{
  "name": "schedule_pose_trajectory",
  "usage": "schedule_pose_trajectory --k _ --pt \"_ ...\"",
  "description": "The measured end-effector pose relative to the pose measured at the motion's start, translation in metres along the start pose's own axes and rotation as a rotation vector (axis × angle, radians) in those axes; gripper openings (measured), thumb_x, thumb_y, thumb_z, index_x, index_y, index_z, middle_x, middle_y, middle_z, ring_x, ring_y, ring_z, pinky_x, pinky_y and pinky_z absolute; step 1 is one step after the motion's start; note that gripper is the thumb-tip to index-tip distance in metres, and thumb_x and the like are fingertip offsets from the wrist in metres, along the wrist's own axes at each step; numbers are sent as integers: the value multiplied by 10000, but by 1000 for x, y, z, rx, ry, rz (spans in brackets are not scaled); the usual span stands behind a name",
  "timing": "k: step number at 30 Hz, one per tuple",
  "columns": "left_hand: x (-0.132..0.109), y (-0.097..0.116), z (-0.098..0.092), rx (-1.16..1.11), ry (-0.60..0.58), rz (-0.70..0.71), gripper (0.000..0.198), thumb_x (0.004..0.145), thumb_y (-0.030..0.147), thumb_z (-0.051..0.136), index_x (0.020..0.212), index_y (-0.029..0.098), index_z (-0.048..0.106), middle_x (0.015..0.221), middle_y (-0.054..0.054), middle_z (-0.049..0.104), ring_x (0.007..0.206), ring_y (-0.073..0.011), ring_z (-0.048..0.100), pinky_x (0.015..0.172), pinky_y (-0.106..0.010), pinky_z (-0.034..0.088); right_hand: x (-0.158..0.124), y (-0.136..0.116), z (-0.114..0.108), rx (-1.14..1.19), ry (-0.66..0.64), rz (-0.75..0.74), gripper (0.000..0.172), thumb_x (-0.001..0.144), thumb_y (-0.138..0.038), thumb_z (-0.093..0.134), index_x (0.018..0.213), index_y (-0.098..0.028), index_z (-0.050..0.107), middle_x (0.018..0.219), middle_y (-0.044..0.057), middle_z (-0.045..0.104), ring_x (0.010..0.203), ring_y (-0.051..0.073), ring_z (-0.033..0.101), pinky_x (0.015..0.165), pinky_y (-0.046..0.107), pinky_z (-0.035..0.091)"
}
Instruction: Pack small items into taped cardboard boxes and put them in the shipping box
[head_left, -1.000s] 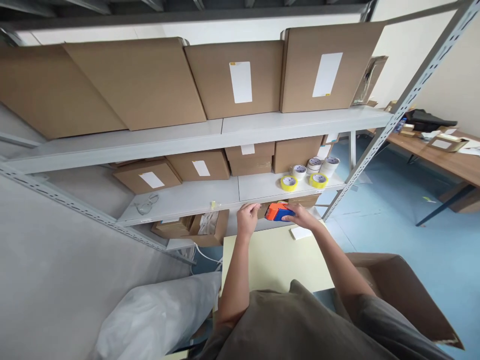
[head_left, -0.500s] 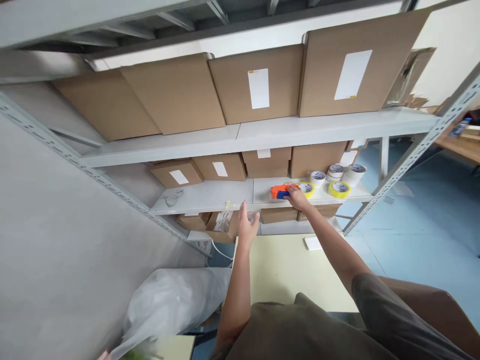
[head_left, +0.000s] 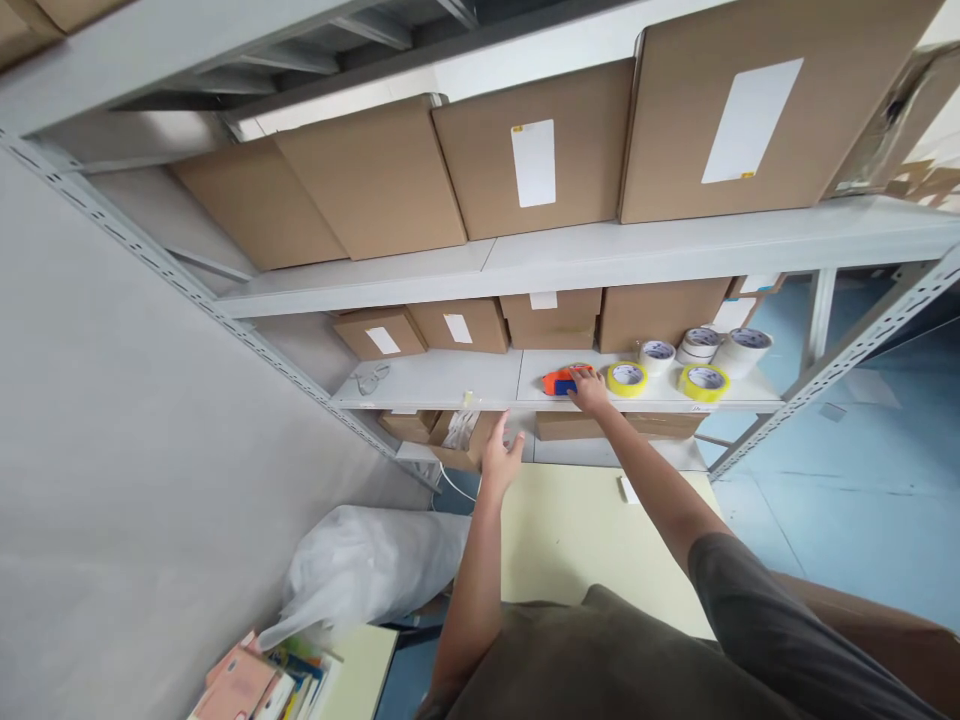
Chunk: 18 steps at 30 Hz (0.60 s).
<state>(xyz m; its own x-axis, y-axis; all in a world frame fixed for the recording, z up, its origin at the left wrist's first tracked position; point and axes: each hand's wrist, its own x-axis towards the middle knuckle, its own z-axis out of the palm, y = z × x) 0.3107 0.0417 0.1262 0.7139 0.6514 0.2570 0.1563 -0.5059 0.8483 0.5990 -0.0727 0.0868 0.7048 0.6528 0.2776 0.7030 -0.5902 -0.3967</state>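
My right hand [head_left: 590, 390] is closed round the blue handle of an orange and blue tape dispenser [head_left: 557, 381]. The dispenser is at the middle shelf, just left of a yellow-edged tape roll [head_left: 627, 376]; part of it is hidden by my fingers. My left hand [head_left: 501, 459] is held out with thumb and fingers apart and nothing in it. It hovers by the front edge of the middle shelf [head_left: 450, 376], in front of a lower open carton [head_left: 471, 440] with white items inside.
More tape rolls, including a yellow one [head_left: 705, 381] and white ones [head_left: 742, 350], stand to the right. Cardboard boxes [head_left: 536, 150] fill the upper shelf. Below is a pale yellow table [head_left: 555, 540] with a small white object [head_left: 628, 489]. A white plastic bag [head_left: 367, 560] lies left.
The view has shifted a little. My right hand and the tape dispenser have moved left, away from the yellow roll they overlapped. My left hand stays open, slightly lower against the shelf.
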Motion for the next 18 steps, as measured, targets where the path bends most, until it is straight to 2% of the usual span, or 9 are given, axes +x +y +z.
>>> schedule_pose_trajectory --k 4,7,9,12,15,18 --pt "5 -2 6 80 34 77 423 974 310 655 1390 239 679 1388 -114 692 1243 -275 673 1048 -409 567 -30 -10 -25 254 147 -131 548 964 -329 625 1494 -192 598 1458 172 639 1352 377 565 1141 554 477" --pt "4 -7 10 136 37 140 376 986 302 631 1349 240 708 1363 -106 706 1288 -277 650 1120 -431 530 -65 -20 -39 408 218 -198 536 1006 -412 594 1509 -227 595 1457 139 650 1365 348 575 1171 547 469" --pt "-1 -14 12 181 20 178 362 994 302 615 1336 244 717 1371 -104 703 1317 -277 635 1150 -443 509 -92 -26 -40 486 223 -201 506 1019 -442 588 1483 -243 625 1459 128 659 1375 326 585 1187 526 469" --pt "-16 -31 14 244 -21 183 363 1005 312 591 1339 253 718 1379 -100 702 1321 -269 635 1165 -447 499 -134 -29 -21 588 212 -142 470 1028 -468 581 1434 -249 672 1454 132 670 1381 315 598 1188 522 480" --pt "-38 -52 12 297 -40 129 388 1016 323 565 1373 256 700 1415 -96 688 1347 -266 622 1183 -454 487 -167 -27 15 646 138 -65 474 1032 -497 559 1416 -249 689 1481 145 654 1395 334 595 1168 551 497" --pt "-65 -73 2 338 -42 60 440 1011 316 567 1437 257 658 1467 -94 661 1393 -263 594 1205 -449 470 -186 -27 52 670 33 -46 519 1031 -545 542 1431 -242 677 1518 150 626 1424 341 577 1165 560 500"
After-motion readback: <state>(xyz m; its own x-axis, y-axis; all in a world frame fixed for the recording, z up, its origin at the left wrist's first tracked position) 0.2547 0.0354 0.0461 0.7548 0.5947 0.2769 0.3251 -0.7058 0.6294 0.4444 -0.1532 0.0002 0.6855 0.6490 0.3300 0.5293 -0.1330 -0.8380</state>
